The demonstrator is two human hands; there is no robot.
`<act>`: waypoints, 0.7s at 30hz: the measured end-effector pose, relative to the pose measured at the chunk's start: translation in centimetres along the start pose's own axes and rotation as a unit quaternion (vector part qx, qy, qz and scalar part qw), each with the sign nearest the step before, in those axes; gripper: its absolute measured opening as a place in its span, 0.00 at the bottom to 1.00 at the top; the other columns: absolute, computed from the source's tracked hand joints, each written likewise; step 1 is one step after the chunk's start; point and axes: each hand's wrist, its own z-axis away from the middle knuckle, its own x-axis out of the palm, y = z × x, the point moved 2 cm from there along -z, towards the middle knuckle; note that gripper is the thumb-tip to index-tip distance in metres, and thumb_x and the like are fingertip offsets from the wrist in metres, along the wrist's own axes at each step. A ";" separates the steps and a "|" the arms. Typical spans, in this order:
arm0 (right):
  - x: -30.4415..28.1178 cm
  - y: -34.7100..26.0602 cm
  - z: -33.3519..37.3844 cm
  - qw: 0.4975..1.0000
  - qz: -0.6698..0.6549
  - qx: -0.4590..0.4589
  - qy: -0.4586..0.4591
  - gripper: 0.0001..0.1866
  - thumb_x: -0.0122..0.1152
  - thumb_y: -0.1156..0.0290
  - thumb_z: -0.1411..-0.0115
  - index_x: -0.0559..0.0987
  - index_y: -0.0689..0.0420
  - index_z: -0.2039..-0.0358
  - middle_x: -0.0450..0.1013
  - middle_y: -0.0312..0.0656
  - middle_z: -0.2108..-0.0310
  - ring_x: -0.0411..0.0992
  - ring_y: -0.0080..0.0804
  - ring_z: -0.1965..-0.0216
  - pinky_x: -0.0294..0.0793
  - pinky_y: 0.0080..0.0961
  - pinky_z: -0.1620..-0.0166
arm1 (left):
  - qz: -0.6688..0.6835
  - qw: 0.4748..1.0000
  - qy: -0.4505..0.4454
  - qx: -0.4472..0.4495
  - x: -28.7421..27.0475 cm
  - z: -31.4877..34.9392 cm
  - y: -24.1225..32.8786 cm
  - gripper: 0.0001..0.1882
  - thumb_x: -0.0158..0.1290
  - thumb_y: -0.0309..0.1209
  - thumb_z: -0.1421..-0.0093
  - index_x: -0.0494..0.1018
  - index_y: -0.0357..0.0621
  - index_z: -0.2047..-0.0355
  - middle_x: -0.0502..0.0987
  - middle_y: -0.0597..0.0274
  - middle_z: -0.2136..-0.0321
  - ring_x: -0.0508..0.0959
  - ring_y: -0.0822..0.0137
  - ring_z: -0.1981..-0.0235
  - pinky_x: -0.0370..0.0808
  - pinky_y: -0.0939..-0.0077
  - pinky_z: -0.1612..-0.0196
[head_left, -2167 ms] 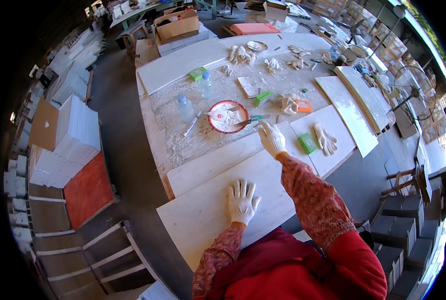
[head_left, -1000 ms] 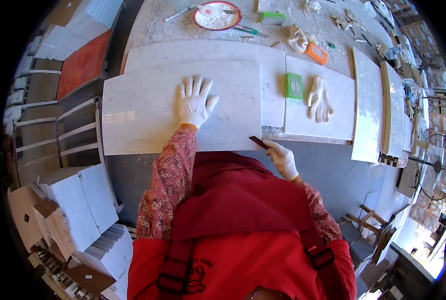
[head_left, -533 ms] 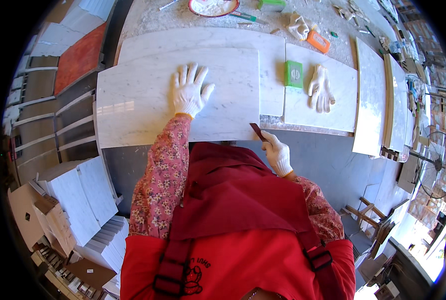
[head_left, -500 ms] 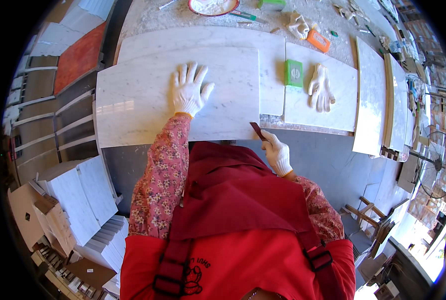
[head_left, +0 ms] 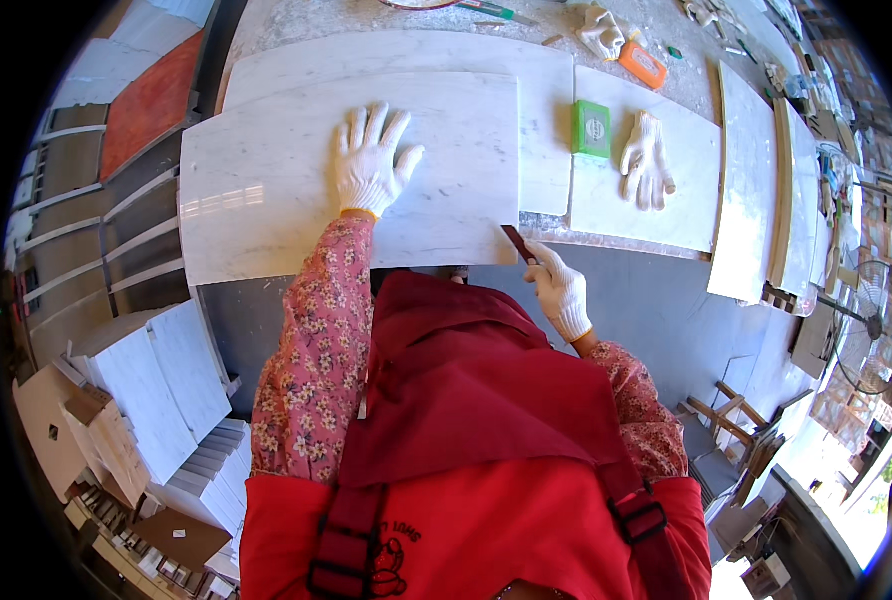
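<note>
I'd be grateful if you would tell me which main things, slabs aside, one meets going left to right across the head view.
Red board, left hand, dark strip, green box, loose glove, fan.

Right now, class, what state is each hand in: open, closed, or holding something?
Left hand: open, spread flat on the white slab.
Right hand: closed around a thin, dark tool.
</note>
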 end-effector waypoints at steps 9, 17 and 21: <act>3.6 0.8 2.1 0.990 -0.047 -0.127 -0.042 0.19 0.60 0.73 0.38 0.76 0.51 0.46 0.82 0.40 0.69 0.82 0.36 0.69 0.80 0.30 0.64 | 0.013 0.999 -0.036 -0.012 0.2 0.0 -0.1 0.31 0.48 0.55 0.36 0.68 0.59 0.36 0.64 0.57 0.34 0.61 0.46 0.34 0.55 0.47 0.32; 1.7 -1.5 3.2 0.983 0.143 0.049 0.100 0.21 0.57 0.68 0.36 0.74 0.55 0.43 0.82 0.45 0.69 0.81 0.43 0.71 0.78 0.34 0.65 | -0.003 0.999 -0.041 -0.014 -0.4 0.0 -0.2 0.31 0.49 0.55 0.36 0.68 0.58 0.37 0.65 0.56 0.35 0.62 0.46 0.35 0.55 0.48 0.33; 3.5 -1.9 3.1 0.975 0.192 0.049 0.101 0.20 0.57 0.67 0.36 0.75 0.54 0.43 0.82 0.45 0.70 0.81 0.45 0.70 0.78 0.35 0.64 | 0.007 1.000 0.023 0.006 0.0 0.0 -0.4 0.29 0.52 0.53 0.39 0.72 0.57 0.41 0.69 0.56 0.39 0.65 0.48 0.39 0.60 0.49 0.37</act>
